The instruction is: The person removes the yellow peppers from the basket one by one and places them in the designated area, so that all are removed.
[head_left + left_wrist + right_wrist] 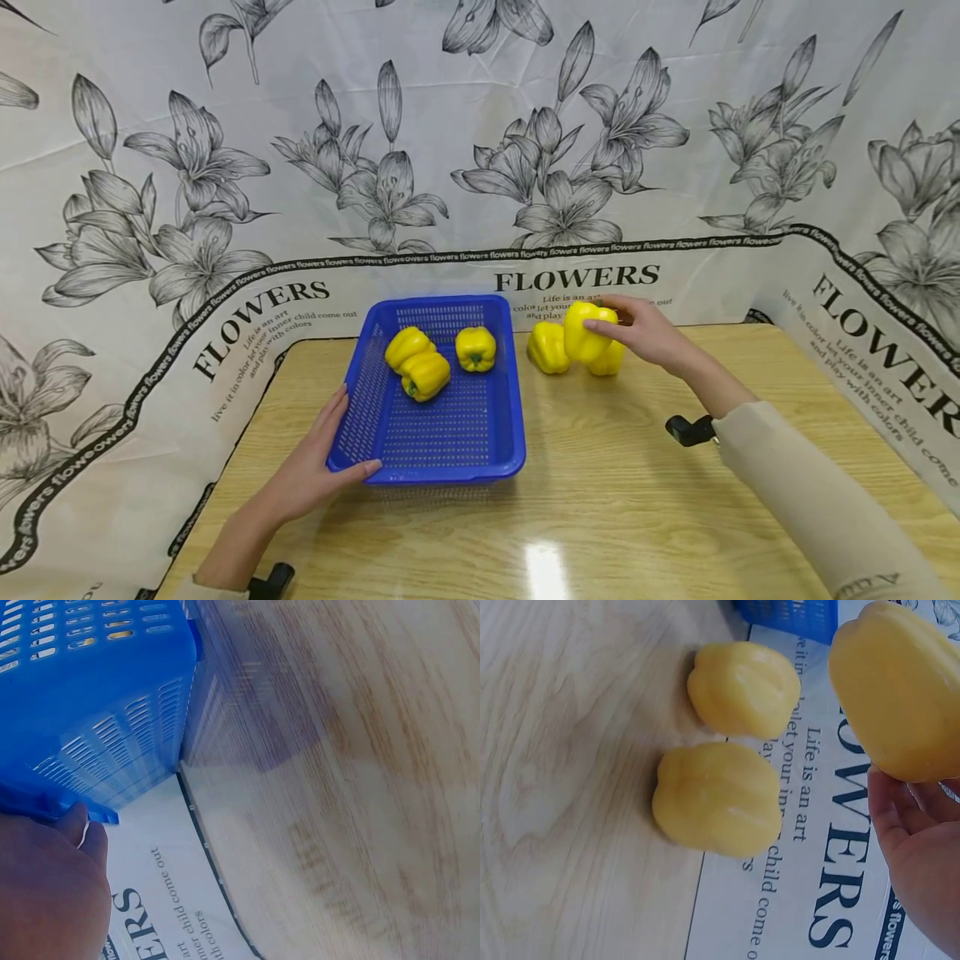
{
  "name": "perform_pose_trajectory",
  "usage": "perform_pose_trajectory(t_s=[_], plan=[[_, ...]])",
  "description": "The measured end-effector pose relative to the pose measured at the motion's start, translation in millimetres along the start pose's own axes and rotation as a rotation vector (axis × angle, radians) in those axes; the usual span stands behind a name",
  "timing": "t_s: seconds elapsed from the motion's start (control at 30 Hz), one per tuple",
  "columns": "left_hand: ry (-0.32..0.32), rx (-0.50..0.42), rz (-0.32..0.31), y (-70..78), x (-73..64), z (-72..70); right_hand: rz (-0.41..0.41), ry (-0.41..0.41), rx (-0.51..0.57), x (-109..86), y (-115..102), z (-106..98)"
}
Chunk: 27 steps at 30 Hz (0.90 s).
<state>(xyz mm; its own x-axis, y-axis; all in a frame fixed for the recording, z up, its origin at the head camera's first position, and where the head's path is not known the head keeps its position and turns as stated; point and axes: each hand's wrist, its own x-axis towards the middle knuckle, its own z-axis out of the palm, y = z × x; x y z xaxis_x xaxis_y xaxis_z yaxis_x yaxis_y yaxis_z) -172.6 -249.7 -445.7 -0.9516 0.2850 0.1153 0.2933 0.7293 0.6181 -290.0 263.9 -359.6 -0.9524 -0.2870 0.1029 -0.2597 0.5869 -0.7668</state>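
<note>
My right hand (645, 333) holds a yellow bell pepper (588, 332) up off the table between thumb and fingers. Below and behind it, two more yellow peppers rest on the table: the left one (549, 348) shows well, while the other (718, 799) is partly covered in the head view. With thumb and fingers spread along its near left corner, my left hand (315, 462) grips the rim of a blue plastic basket (519, 400). Three yellow peppers lie inside, two touching at the left (424, 375) and one at the right (476, 348).
The wooden table (615, 508) carries the basket and the loose peppers. A white cloth (420, 279) with printed flowers and lettering hangs behind and at both sides. Black camera mounts show at the right wrist (690, 430) and the left wrist (272, 581).
</note>
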Motion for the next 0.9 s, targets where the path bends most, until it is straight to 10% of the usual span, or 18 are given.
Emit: perform_pose_trajectory(t_s=[0.9], plan=[[0.0,-0.011,-0.005,-1.0,-1.2,-0.6,0.097,0.044,-0.023,-9.3,45,-36]])
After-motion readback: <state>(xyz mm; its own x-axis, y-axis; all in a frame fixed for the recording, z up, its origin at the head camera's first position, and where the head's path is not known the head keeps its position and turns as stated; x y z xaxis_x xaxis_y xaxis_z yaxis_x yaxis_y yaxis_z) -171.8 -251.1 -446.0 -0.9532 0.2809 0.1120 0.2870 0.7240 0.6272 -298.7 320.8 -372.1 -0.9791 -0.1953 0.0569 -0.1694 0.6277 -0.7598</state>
